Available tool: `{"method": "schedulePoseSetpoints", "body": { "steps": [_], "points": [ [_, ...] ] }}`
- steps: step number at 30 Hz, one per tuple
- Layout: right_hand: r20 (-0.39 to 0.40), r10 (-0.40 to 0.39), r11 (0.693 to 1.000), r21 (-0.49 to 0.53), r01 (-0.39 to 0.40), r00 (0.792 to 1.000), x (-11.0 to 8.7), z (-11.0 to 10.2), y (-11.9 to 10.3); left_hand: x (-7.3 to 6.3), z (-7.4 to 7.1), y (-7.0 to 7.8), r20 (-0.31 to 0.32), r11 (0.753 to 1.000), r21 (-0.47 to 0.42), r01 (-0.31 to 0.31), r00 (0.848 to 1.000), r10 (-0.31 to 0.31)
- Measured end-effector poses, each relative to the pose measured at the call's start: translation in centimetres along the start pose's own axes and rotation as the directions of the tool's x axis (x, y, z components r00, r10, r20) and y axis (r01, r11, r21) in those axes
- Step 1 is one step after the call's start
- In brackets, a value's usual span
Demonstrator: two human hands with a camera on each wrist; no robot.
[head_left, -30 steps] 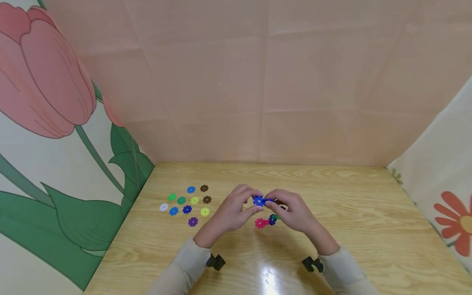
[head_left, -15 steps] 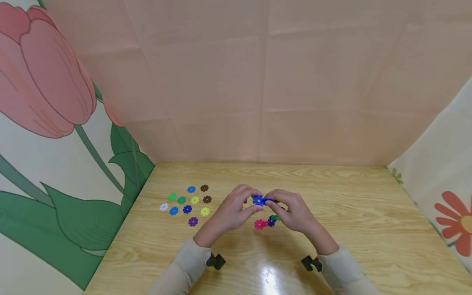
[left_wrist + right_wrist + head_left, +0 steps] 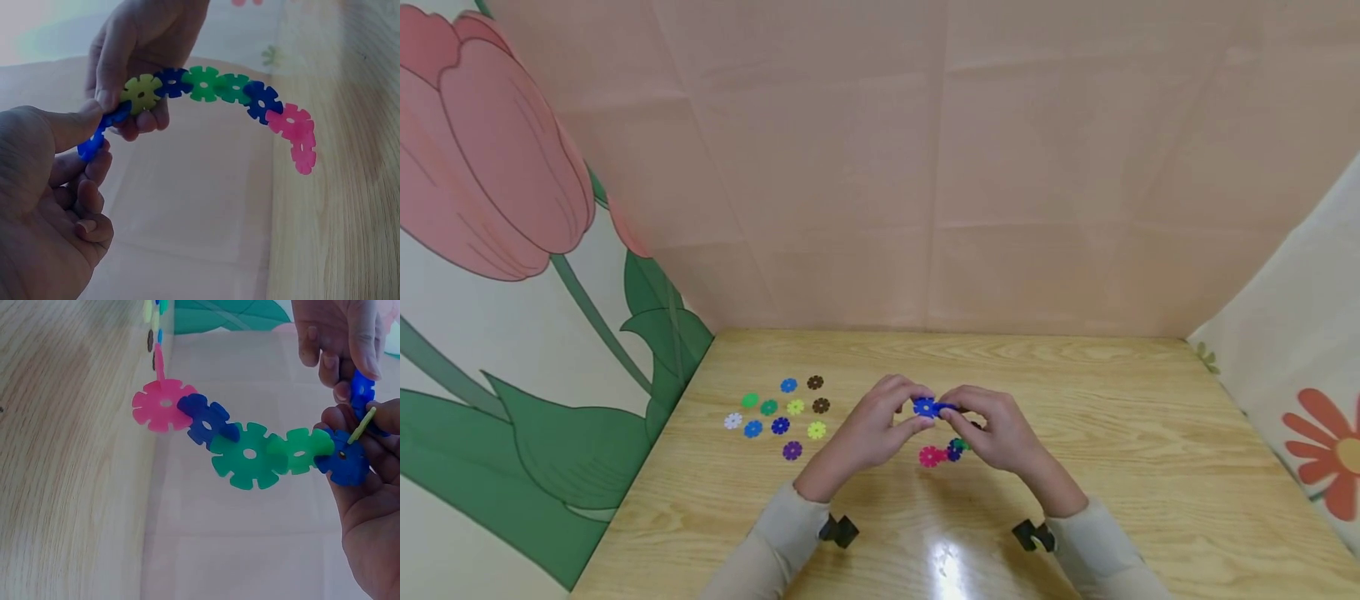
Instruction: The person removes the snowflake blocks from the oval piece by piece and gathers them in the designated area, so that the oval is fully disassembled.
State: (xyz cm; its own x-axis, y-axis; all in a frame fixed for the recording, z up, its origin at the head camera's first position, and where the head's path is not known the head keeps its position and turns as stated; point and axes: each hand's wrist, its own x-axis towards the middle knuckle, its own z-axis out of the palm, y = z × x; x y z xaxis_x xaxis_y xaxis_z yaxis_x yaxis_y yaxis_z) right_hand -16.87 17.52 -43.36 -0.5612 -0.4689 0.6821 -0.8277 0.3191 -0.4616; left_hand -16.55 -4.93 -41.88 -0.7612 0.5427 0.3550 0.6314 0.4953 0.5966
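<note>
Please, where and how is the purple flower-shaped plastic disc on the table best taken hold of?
Probably pinch the purple disc by opposite edges of its notched rim, coming from above on the near side: it lies flat, and the neighbouring discs sit farther away.

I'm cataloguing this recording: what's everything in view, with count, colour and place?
Table: one, light wood, under the work.
Loose flower-shaped discs: eleven, three blue, two brown, two green, two yellow, one white, one purple, on the table's left.
Chain: one, of two pink, two dark blue, two green and one yellow disc, held over the table.
Bright blue discs: two, held by the chain's yellow end.
Backdrop: one, pinkish beige, behind the table.
Tulip panel: one, white, pink and green, left.
Flower panel: one, white and red, right.
Sleeves: two, beige, forearms.
Wrist devices: two, black, one by each sleeve.
Left hand: one, pinching a bright blue disc.
Right hand: one, pinching the chain's end.
</note>
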Motion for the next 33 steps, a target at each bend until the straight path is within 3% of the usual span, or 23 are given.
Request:
{"method": "schedulePoseSetpoints", "body": {
  "steps": [14, 21, 26, 33],
  "points": [
    [-0.015, 0.019, 0.998, 0.052, -0.018, 1.000, -0.1, 0.1, 0.2, -0.1, -0.3, 0.1, -0.018, 1.000, -0.005, -0.016, 1.000, 0.015],
    [0.028, 0.141, 0.986, 0.083, -0.143, 0.990, -0.3, 0.0, 0.4, -0.4, -0.6, -0.5, -0.065, 1.000, 0.005, -0.028, 0.997, 0.029],
    [0.063, 0.244, 0.963, 0.098, -0.250, 0.968, -0.5, 0.0, 0.5, -0.8, -0.8, -1.0, -0.070, 1.000, 0.009, 0.016, 0.997, -0.015],
    [0.094, 0.294, 0.944, 0.127, -0.305, 0.951, -0.6, 0.0, 0.7, -1.5, -1.1, -1.8, -0.071, 0.998, 0.030, 0.056, 0.996, -0.053]
  ]
}}
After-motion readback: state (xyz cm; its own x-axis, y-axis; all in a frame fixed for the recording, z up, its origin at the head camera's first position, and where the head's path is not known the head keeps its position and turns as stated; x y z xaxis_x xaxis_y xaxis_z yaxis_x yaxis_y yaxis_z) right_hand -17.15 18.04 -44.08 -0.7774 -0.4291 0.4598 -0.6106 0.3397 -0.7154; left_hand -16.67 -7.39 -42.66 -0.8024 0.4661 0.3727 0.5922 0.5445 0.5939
